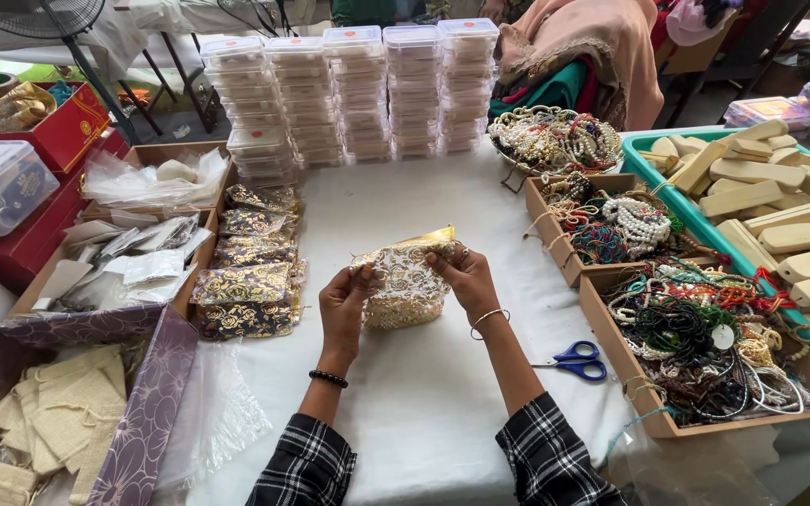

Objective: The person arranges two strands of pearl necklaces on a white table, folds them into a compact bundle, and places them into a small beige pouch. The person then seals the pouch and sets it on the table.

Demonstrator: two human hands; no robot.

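1. The left hand (344, 305) and the right hand (466, 278) hold together a small gold-patterned pouch (405, 281) above the white tablecloth (424, 394), near the middle of the table. The fingers of both hands are closed on the upper edge of the pouch, one hand at each side.
2. What is inside the pouch I cannot tell; the fabric is partly transparent but the pattern covers it. The fingertips are partly hidden behind the cloth.
3. Both forearms are cut off at the lower border; only checked sleeves are seen.
4. Left of the hands lies a stack of dark gold-patterned pouches (246, 281), near but apart from them.
5. More to the left, a cardboard box with small clear packets (133, 258) and a purple box with beige cloth bags (58, 412), cut off by the border.
6. Behind, well apart, stand towers of clear plastic boxes (358, 89).
7. On the right are cardboard trays with bead necklaces (696, 333); the single strings are too tangled to distinguish.
8. Blue-handled scissors (576, 360) lie on the cloth just beside the right forearm.
9. A green tray with wooden pieces (771, 197) is at the far right, partly outside the view.
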